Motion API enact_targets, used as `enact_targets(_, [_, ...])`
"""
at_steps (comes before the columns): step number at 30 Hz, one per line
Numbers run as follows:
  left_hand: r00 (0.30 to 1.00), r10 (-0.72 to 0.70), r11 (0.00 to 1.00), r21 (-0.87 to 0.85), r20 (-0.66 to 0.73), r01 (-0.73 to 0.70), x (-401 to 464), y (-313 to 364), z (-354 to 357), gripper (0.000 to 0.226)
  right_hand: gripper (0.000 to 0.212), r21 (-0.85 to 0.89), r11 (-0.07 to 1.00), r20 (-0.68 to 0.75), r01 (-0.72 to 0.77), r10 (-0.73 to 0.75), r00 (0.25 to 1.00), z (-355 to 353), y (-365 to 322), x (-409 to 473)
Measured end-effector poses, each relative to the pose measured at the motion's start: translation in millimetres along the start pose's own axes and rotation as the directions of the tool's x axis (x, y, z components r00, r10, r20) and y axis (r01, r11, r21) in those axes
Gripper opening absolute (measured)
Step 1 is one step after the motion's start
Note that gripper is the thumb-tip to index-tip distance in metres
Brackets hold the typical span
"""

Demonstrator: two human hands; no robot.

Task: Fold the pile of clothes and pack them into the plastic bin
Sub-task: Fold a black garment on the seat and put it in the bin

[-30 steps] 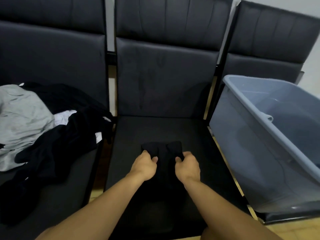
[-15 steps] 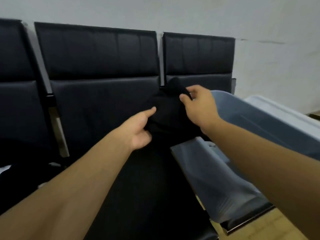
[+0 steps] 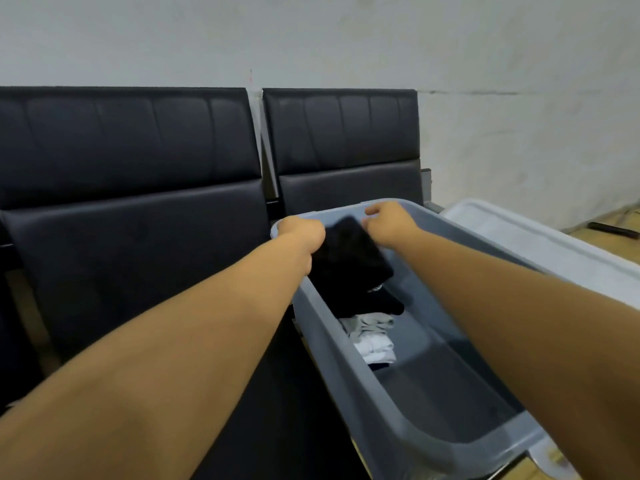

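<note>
Since the prior frame we have carried the folded black garment (image 3: 353, 258) from the seats into the plastic bin (image 3: 391, 424), over its far end. Left hand (image 3: 302, 233) and right hand (image 3: 389, 221) each pinch an edge, keeping the fold flat. Folded whites (image 3: 372, 336) lie nearer in the bin; black seats (image 3: 138, 237) flank its left.
</note>
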State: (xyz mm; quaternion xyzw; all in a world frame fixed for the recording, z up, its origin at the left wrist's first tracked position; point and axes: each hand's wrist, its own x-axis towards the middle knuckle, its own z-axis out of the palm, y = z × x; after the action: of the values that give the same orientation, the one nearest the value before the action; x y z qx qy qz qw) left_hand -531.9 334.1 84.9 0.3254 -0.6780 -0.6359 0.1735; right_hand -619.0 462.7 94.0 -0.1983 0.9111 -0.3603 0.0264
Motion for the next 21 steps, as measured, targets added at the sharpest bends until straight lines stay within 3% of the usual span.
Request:
enact_targets(3, [0.995,0.026,0.999,-0.016,-0.096,-0.028,1.4,-10.1,-4.8,0.021,0.033,-0.025,1.000,0.032,0.003,-0.002,0.999,6.8,12.9,-7.8])
enact_targets(6, [0.988,0.083,0.992,-0.086,-0.134,-0.095,-8.9,-20.3,-12.9,0.035,0.025,0.024,0.997,-0.001,0.077,-0.077,0.997,14.1,12.4,-21.1])
enact_targets(9, [0.980,0.131,0.969,-0.190,-0.151,-0.159,-40.5,-34.0,-31.7,0.016,0.015,0.177,0.969,-0.090,0.172,-0.158,0.983,23.2,-3.9,-51.1])
enact_targets(13, [0.977,0.103,0.948,-0.278,-0.186,-0.153,-82.7,-76.6,-75.9,0.016,0.010,0.345,0.894,-0.112,0.287,-0.265,0.958,50.7,-43.6,-109.8])
enact_targets(17, [0.957,-0.038,0.971,-0.239,-0.286,-0.033,-104.4,-131.7,-148.3,0.018,0.016,0.408,0.857,0.024,0.314,-0.354,0.935,106.0,-91.0,-159.9])
enact_targets(21, [0.939,-0.021,0.999,-0.033,-0.344,0.011,-125.2,-182.8,-245.9,0.020,0.016,0.369,0.870,0.216,0.326,-0.422,0.881,192.3,-132.6,-205.3])
